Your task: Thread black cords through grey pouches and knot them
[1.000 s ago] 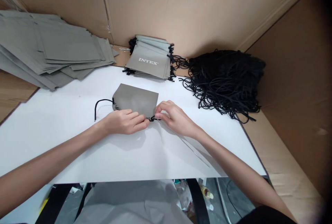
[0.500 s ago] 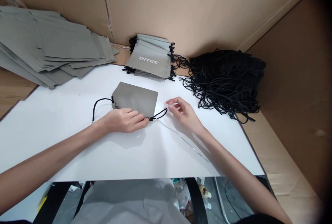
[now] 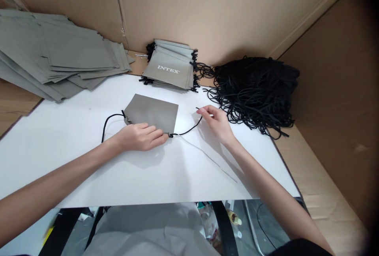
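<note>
Apparently drawing black cord (image 3: 189, 130) out of the grey drawstring pouch (image 3: 154, 112): pinching cord in the right grip (image 3: 217, 125), gripping the pouch's near edge on the worktop (image 3: 142, 181) with the left grip (image 3: 143, 136). Seems to call next for a steady pouch and even tension. Counting one pouch in hand, two protruding cord lengths, two grips; right of the pouch, one wire (image 3: 211, 159); behind, one INTEX pouch stack (image 3: 168, 60); behind-right, one black cord heap (image 3: 254, 90); behind-left, one grey fabric pile (image 3: 77, 48) — pieces too overlapped to count.

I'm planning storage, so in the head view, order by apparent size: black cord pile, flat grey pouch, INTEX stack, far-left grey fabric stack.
Grey fabric stack
Black cord pile
INTEX stack and flat grey pouch: too alike to rank
</note>
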`<state>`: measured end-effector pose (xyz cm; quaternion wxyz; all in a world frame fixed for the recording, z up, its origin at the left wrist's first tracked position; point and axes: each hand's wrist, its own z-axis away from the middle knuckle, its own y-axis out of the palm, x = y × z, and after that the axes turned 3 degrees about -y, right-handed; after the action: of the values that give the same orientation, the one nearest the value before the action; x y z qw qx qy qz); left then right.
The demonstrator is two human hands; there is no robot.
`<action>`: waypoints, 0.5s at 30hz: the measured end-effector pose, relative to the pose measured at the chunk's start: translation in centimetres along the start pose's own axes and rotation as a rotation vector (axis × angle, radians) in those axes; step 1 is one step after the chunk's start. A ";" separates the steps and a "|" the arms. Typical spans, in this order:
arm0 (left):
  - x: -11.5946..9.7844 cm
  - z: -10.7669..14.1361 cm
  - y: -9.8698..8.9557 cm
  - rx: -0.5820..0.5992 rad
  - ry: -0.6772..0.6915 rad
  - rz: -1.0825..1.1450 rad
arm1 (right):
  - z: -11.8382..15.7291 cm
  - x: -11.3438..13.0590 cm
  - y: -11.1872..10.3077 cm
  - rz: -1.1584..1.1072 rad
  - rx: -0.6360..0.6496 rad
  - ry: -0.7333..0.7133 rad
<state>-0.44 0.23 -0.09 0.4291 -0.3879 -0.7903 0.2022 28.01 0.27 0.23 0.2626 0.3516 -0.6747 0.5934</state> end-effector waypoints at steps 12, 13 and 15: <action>0.0 0.0 -0.2 0.046 -0.075 0.173 | 6.0 3.7 0.4 0.579 0.337 -0.247; 0.1 0.0 -0.2 0.041 -0.087 0.196 | 6.0 3.8 0.4 0.627 0.337 -0.244; 0.1 -0.1 -0.3 0.038 -0.105 0.227 | 5.9 3.5 0.1 0.682 0.320 -0.203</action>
<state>-0.51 0.12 0.24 0.3685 -0.4555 -0.7588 0.2844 26.12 -6.15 1.96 -0.0760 0.2004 -0.6742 0.7067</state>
